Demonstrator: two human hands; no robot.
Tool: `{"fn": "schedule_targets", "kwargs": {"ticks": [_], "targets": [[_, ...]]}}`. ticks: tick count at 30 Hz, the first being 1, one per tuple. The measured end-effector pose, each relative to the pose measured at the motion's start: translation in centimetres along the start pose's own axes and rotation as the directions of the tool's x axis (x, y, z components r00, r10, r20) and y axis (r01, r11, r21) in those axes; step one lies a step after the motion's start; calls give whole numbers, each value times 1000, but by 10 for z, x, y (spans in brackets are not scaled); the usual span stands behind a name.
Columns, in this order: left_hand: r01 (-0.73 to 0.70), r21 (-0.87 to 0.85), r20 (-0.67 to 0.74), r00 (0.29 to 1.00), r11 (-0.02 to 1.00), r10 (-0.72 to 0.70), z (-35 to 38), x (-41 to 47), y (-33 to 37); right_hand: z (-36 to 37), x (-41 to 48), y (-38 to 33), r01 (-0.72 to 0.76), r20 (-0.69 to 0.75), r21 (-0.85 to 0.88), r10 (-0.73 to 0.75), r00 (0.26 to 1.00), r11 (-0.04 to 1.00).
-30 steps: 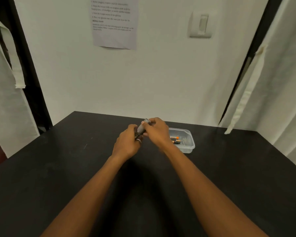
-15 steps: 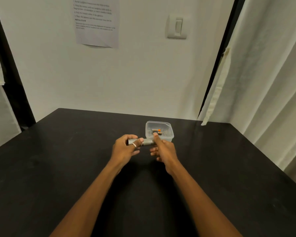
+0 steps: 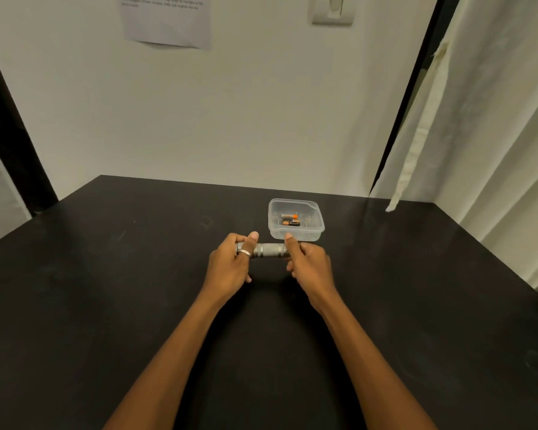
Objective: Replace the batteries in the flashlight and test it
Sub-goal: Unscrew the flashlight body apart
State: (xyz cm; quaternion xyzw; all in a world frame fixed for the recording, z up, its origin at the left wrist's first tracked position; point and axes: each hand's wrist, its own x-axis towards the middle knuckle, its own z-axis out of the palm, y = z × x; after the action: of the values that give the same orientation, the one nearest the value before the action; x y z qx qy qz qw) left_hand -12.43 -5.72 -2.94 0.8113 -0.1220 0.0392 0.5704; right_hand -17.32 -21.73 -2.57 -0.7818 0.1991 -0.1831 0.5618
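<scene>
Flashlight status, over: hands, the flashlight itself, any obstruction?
Left hand and right hand each grip one end of the flashlight, held crosswise. Batteries lie in the clear plastic container just beyond. Nothing in the way.

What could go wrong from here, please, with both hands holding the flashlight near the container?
1. If an end unscrews from the flashlight, gripped by the left hand and right hand, parts might drop and roll across the table.
2. The clear container sits just beyond the right hand; a careless reach could tip it.
3. The batteries inside lie together, so used and fresh ones could get mixed.
</scene>
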Motion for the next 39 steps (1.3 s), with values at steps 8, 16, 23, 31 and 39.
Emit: {"fn": "schedule_targets", "kwargs": {"ticks": [8, 16, 23, 31, 39], "targets": [[68, -20, -11, 998, 997, -68, 1, 5, -1, 2, 1, 0, 32, 62, -23, -30, 998, 999], [139, -115, 30, 990, 984, -136, -2, 7, 2, -7, 0, -4, 110, 146, 216, -144, 979, 970], [157, -351, 184, 978, 923, -96, -8, 5, 3, -12, 4, -4, 106, 151, 408, -182, 972, 907], [147, -399, 167, 982, 905, -87, -7, 11, -1, -9, 8, -3, 36, 136, 439, -106, 985, 898], [124, -343, 136, 987, 931, -82, -4, 11, -2, -3, 14, 2, 8, 101, 286, -39, 994, 958]]}}
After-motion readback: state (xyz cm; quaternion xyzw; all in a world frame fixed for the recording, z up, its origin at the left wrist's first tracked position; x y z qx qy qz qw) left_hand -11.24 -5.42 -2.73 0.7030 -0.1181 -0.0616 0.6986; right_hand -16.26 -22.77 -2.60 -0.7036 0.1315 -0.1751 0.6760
